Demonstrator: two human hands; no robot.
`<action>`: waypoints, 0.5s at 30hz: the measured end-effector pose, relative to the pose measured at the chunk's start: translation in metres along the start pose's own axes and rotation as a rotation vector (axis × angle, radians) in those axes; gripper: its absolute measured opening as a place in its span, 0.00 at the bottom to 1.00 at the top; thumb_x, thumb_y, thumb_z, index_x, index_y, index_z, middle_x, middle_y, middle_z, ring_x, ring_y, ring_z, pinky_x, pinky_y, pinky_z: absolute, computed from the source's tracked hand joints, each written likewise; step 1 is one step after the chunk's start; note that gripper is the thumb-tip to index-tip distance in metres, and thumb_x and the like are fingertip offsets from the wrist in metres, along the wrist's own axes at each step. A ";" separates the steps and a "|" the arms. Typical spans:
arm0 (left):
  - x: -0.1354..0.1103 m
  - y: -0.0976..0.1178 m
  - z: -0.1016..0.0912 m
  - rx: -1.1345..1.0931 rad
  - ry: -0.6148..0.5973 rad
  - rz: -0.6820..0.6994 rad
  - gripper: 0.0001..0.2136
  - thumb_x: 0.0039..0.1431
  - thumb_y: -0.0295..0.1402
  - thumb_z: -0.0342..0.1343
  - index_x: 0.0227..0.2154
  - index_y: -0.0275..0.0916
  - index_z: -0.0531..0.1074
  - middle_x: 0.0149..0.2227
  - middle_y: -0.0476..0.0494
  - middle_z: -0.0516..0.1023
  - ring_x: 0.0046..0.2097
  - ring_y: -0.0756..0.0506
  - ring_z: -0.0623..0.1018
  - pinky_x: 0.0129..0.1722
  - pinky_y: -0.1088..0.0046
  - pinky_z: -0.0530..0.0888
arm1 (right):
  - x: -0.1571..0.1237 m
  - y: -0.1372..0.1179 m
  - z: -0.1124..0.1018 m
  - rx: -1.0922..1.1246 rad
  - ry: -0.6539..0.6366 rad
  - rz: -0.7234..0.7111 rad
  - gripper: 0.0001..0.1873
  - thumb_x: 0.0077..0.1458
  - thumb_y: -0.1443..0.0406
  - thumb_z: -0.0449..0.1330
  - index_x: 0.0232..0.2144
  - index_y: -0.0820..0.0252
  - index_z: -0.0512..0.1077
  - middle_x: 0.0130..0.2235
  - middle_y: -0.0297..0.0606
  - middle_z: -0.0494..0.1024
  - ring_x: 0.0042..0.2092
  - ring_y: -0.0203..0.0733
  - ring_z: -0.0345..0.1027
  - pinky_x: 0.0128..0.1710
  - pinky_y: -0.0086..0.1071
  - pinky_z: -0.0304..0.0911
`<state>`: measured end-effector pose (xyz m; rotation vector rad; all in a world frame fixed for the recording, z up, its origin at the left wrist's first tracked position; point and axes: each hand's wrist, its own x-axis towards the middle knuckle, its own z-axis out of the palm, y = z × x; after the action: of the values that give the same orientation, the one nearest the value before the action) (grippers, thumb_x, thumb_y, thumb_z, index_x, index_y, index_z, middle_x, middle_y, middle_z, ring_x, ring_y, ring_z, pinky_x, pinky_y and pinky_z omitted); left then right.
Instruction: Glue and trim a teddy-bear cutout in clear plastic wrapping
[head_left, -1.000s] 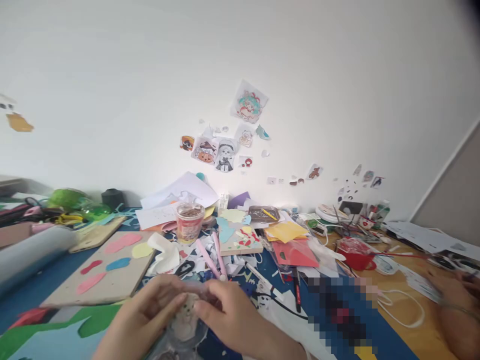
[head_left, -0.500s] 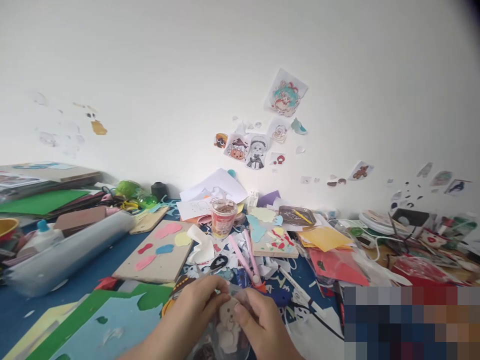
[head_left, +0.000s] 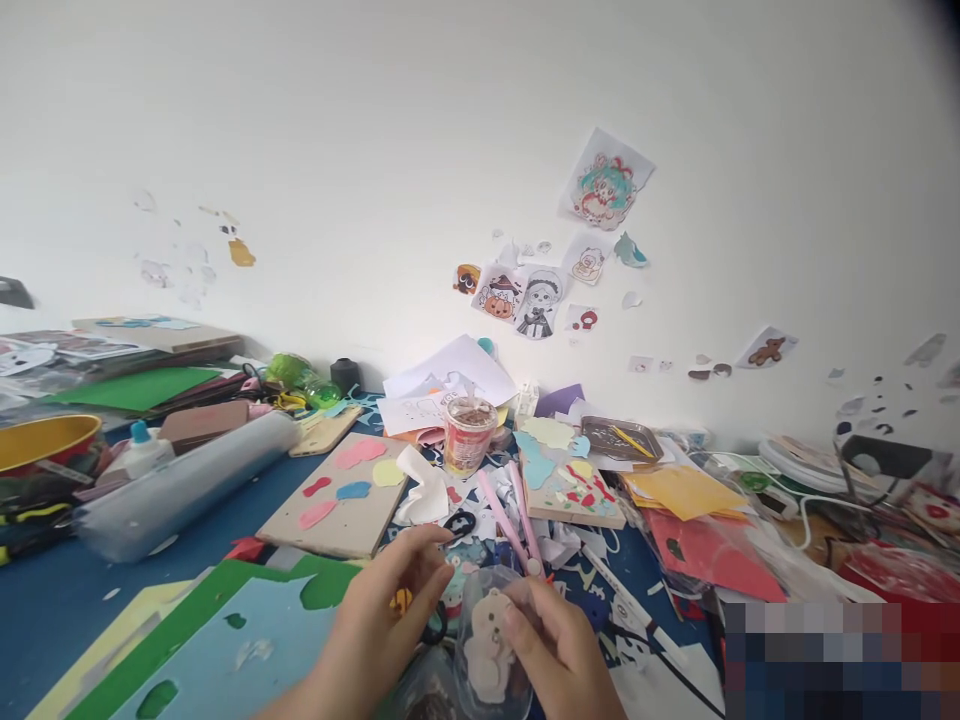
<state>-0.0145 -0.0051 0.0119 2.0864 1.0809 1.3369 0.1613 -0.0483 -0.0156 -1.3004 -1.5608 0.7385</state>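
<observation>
My right hand (head_left: pixel 559 655) pinches a clear plastic piece carrying a beige bear-shaped cutout (head_left: pixel 487 645), held upright near the bottom middle of the view. My left hand (head_left: pixel 386 615) is just to its left, fingers curved and parted, fingertips a little apart from the clear piece and holding nothing that I can see. Directly behind the hands lie pink-handled scissors (head_left: pixel 514 515) and black-handled scissors (head_left: pixel 457 523) among paper scraps on the blue table (head_left: pixel 187 530).
A cardboard panel (head_left: pixel 337 495) with coloured shapes, a small plastic cup (head_left: pixel 468 436), a clear roll (head_left: pixel 187 485), a glue bottle (head_left: pixel 142 450), a yellow bowl (head_left: pixel 45 440), green and light-blue foam sheets (head_left: pixel 187 640), and red and yellow paper (head_left: pixel 697 520) crowd the table. Drawings (head_left: pixel 536 300) hang on the wall.
The view has swung left, showing more of the table's left side. My left hand has come off the clear piece and opened; my right hand has lifted it more upright.
</observation>
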 end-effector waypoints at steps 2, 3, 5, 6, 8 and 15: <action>-0.005 -0.003 0.003 0.087 -0.022 0.169 0.08 0.58 0.27 0.48 0.38 0.44 0.69 0.28 0.49 0.74 0.29 0.49 0.74 0.28 0.80 0.69 | -0.003 0.002 0.003 -0.033 0.054 -0.023 0.23 0.55 0.49 0.47 0.29 0.60 0.71 0.24 0.37 0.73 0.26 0.39 0.65 0.25 0.26 0.60; -0.007 -0.004 0.004 0.127 -0.043 0.231 0.10 0.58 0.27 0.47 0.39 0.44 0.69 0.30 0.48 0.75 0.31 0.49 0.75 0.30 0.79 0.69 | -0.004 0.003 0.004 -0.062 0.086 -0.036 0.23 0.55 0.49 0.48 0.29 0.59 0.72 0.26 0.37 0.74 0.27 0.40 0.66 0.25 0.27 0.61; -0.011 -0.006 0.007 0.178 -0.070 0.254 0.11 0.59 0.27 0.47 0.42 0.45 0.68 0.32 0.47 0.75 0.32 0.49 0.75 0.31 0.79 0.68 | -0.008 0.007 0.006 -0.133 0.140 -0.065 0.22 0.55 0.49 0.49 0.31 0.59 0.73 0.28 0.39 0.76 0.29 0.41 0.68 0.27 0.27 0.63; -0.012 -0.006 0.008 0.186 -0.086 0.224 0.10 0.58 0.28 0.48 0.42 0.44 0.68 0.31 0.47 0.75 0.31 0.49 0.74 0.30 0.79 0.68 | -0.009 0.009 0.007 -0.171 0.157 -0.081 0.22 0.55 0.49 0.49 0.31 0.59 0.73 0.29 0.40 0.76 0.30 0.42 0.70 0.28 0.27 0.64; -0.011 -0.003 0.009 0.164 -0.147 0.128 0.07 0.58 0.31 0.49 0.39 0.42 0.69 0.28 0.48 0.74 0.28 0.50 0.73 0.28 0.79 0.67 | -0.012 0.011 0.007 -0.247 0.172 -0.122 0.22 0.56 0.49 0.48 0.33 0.58 0.73 0.31 0.41 0.77 0.32 0.43 0.71 0.30 0.28 0.65; -0.005 0.009 0.006 -0.038 -0.239 -0.157 0.16 0.59 0.41 0.44 0.20 0.38 0.64 0.20 0.48 0.68 0.24 0.50 0.67 0.24 0.78 0.63 | -0.017 0.008 0.005 -0.456 0.127 -0.368 0.21 0.60 0.54 0.44 0.36 0.56 0.74 0.33 0.42 0.79 0.33 0.43 0.74 0.32 0.28 0.68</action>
<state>-0.0068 -0.0142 0.0128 2.0256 1.0818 0.9980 0.1601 -0.0616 -0.0295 -1.2909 -1.8581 0.0664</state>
